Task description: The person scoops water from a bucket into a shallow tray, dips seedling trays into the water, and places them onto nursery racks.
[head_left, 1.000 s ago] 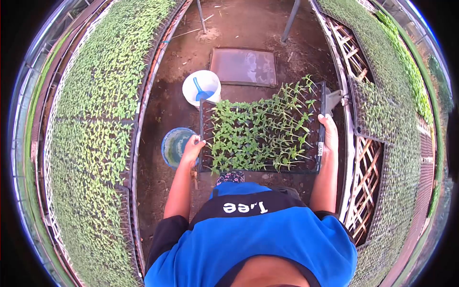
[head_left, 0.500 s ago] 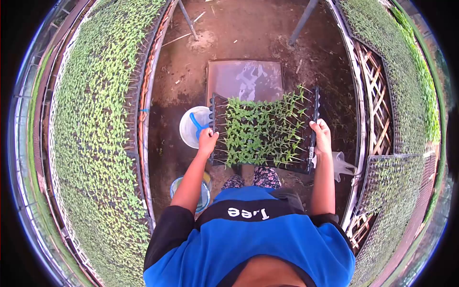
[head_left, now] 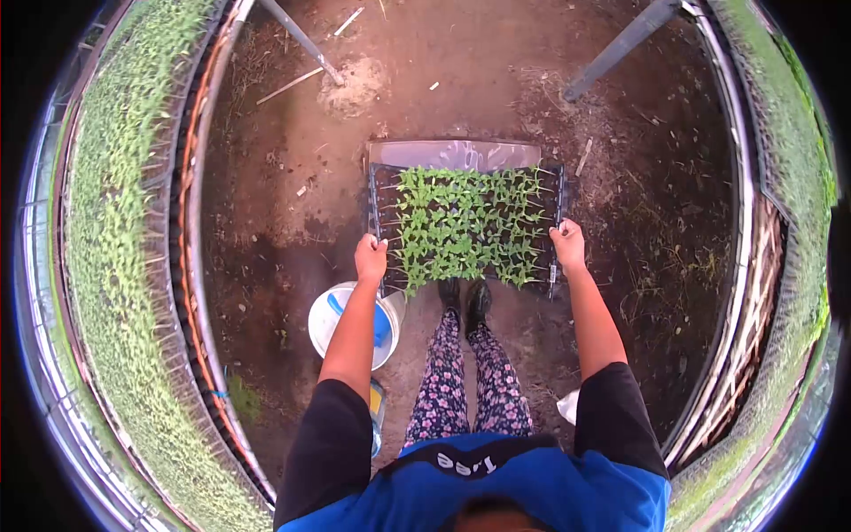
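A black seedling tray [head_left: 378, 199] full of green seedlings [head_left: 470, 222] lies level between my two hands, in front of my boots. My left hand [head_left: 370, 257] pinches its left edge near the front corner. On the opposite side my right hand [head_left: 569, 245] grips the right edge, thumb inward. Beneath the tray is a shallow rectangular basin [head_left: 452, 154] of water; only its far strip shows. Whether the tray touches the water cannot be made out.
A white bucket [head_left: 324, 330] holding a blue scoop [head_left: 381, 324] stands left of my legs. Behind my left arm, another container [head_left: 377, 412] partly shows. Long beds of seedlings [head_left: 115, 222] line both sides. Metal posts [head_left: 620, 49] rise from the soil ahead.
Both hands have lowered the seedling tray away from my body, down over the basin, which it now mostly covers. My view has tipped so my legs and boots show.
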`<state>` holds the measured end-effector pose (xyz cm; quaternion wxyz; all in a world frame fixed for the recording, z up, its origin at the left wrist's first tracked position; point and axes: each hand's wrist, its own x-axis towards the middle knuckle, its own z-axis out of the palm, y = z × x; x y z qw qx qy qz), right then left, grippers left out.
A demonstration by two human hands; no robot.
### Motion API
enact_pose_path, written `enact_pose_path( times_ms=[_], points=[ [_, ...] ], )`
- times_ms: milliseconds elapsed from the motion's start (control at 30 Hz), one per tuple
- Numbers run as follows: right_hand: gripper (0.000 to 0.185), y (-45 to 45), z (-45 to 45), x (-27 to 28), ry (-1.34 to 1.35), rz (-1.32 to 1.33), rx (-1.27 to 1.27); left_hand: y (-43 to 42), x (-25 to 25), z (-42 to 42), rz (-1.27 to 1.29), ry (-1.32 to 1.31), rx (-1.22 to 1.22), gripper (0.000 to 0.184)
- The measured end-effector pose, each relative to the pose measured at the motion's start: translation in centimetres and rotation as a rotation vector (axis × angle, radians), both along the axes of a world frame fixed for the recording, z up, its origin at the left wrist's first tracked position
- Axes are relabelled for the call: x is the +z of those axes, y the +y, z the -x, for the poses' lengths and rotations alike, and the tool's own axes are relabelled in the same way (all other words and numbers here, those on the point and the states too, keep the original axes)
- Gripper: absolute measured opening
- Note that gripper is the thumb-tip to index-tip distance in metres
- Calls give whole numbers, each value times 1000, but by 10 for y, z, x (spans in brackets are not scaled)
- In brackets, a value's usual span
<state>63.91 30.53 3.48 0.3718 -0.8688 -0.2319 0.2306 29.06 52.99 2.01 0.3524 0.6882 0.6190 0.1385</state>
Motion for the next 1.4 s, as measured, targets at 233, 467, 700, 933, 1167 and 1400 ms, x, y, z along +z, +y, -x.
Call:
enact_pose_path(
  times_ms=[233, 467, 700, 933, 1167, 1400],
  points=[
    [23, 75, -54, -180, -48, 415, -88, 89, -182, -48, 30, 114, 40, 28],
    [26, 73, -85, -302, -73, 516, -147, 134, -288, -38, 68, 143, 112, 27],
    [27, 58, -106, -366, -76, 481, -184, 163, -366, -8, 86, 183, 117, 22],
    [23, 29, -138, -439, -14, 414, -267, 173, -413, 10, 194, 297, 135, 21],
    [26, 11, -144, -455, 137, 387, -268, 173, -408, 27, 341, 274, 149, 28],
    [27, 26, -126, -410, 46, 506, -205, 178, -380, 23, 368, 281, 211, 27]
  ],
)
